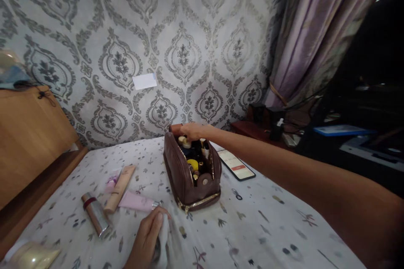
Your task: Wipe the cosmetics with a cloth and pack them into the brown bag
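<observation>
A brown makeup bag (195,193) stands unzipped on the patterned bedsheet, with several cosmetics inside, among them a yellow round item (192,164). My right hand (193,131) is at the bag's far end, fingers curled down over the opening beside a brown flap-like piece (175,128); what they grip is hidden. Low in front of the bag, my left hand (148,231) is closed around a white cloth (163,237). Just beyond that hand lies a pink tube (137,201), next to a beige tube (120,189), a small pink-purple tube (112,180) and a silver bottle (96,215).
A phone (236,165) with its screen lit lies right of the bag, under my right forearm. A cream-coloured container (33,255) is at the lower left. A wooden board (34,134) stands at left, the papered wall behind. Dark furniture with cables (303,111) is at right.
</observation>
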The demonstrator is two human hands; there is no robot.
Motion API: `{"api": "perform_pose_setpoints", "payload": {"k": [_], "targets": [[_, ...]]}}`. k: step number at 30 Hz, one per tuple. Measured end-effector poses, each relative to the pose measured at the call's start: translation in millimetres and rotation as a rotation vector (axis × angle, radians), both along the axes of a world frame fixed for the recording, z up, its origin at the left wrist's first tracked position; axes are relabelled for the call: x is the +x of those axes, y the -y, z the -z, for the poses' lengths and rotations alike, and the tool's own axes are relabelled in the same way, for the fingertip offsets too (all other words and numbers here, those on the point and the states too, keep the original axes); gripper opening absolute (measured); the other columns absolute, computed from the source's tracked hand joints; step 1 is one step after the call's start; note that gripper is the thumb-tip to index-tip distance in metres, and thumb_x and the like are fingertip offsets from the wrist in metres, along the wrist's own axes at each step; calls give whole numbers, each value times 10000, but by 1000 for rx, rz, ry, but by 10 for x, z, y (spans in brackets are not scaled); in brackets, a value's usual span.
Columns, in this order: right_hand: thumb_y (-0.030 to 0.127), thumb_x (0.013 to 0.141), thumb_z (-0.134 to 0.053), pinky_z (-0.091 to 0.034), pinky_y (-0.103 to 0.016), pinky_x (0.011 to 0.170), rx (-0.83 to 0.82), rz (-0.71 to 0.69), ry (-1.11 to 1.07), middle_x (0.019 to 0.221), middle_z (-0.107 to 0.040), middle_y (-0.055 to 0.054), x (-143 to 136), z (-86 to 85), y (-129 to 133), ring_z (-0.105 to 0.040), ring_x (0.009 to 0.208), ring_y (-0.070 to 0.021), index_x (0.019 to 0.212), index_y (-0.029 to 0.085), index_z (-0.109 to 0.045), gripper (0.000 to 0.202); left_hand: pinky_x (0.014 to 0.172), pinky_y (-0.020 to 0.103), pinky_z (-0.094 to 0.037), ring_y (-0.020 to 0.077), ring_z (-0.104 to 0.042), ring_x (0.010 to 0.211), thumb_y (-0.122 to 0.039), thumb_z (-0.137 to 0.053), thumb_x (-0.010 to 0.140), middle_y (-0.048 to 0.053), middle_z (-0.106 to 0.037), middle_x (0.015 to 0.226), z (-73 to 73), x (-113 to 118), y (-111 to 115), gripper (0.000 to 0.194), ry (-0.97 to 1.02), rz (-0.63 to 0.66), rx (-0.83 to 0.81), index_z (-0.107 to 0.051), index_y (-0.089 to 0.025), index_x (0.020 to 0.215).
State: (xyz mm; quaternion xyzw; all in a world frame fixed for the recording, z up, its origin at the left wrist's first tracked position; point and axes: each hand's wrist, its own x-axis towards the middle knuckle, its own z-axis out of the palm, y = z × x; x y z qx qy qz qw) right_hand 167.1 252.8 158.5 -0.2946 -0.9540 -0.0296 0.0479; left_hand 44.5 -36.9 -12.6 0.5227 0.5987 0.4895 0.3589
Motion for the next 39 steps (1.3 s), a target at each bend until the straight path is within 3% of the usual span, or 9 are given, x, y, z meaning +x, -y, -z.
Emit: {"api": "perform_pose_setpoints", "payload": {"k": [4,7,11,16,22,25,30,34,39], "targets": [[203,814,-643,-402,-252,625,77,27,50,955,-733,-124,34,-76,123,-668,860,-226,913,133,-728,148,690,286,-390,169,-478,686,-661,-382,908,3,-506,687,-57,38,-6,525,30,-9,30,-574,-193,769],[216,895,-529,-373,-276,615,134,47,23,907,-718,-150,17,-74,244,-657,840,-241,858,122,-710,208,696,288,-386,168,-478,706,-678,-387,896,8,-496,699,-87,36,-18,546,34,-7,89,-563,-186,737],[273,873,-574,-332,-270,597,203,0,-156,786,-675,-67,-93,8,450,-599,724,-189,716,180,-633,191,656,278,-363,155,-449,688,-682,-386,896,5,-473,684,-80,-19,-19,563,47,-34,123,-560,-182,705],[291,874,-576,-326,-274,614,176,-183,-319,685,-593,-34,-359,141,831,-530,650,-162,592,193,-493,310,612,258,-340,128,-407,634,-720,-435,853,-19,-435,643,-106,-111,-21,575,161,-93,137,-557,-178,702],[245,880,-569,-359,-268,666,-3,-360,-274,788,-646,-52,-733,321,1274,-578,750,-177,655,179,-586,235,595,237,-356,118,-447,608,-666,-529,822,-23,-478,624,-177,-234,-59,501,386,-269,156,-564,-189,673],[200,856,-579,-393,-264,688,-112,-377,-248,868,-685,-63,-888,462,1417,-603,776,-180,770,174,-668,126,619,246,-364,123,-445,616,-650,-522,833,-23,-478,632,-235,-336,-15,486,365,-275,194,-575,-188,690],[190,866,-520,-450,-270,709,-317,-384,-311,901,-716,-64,-1085,826,1614,-635,758,-180,906,171,-705,190,604,248,-356,126,-405,633,-643,-521,840,-32,-427,638,-339,-650,181,483,182,-300,247,-532,-189,675],[184,846,-520,-480,-314,799,-396,-373,-347,951,-703,-86,-1133,1170,1788,-647,884,-221,987,162,-698,228,601,241,-370,122,-434,627,-582,-558,845,-28,-474,648,-346,-1009,398,425,188,-477,330,-555,-186,691],[260,914,-446,-473,-396,922,-426,-271,-516,1090,-663,-126,-917,1502,1904,-606,1055,-264,1105,160,-643,292,572,219,-379,111,-453,595,-480,-635,791,-41,-514,628,-335,-1403,608,315,300,-771,435,-603,-176,716]]}}
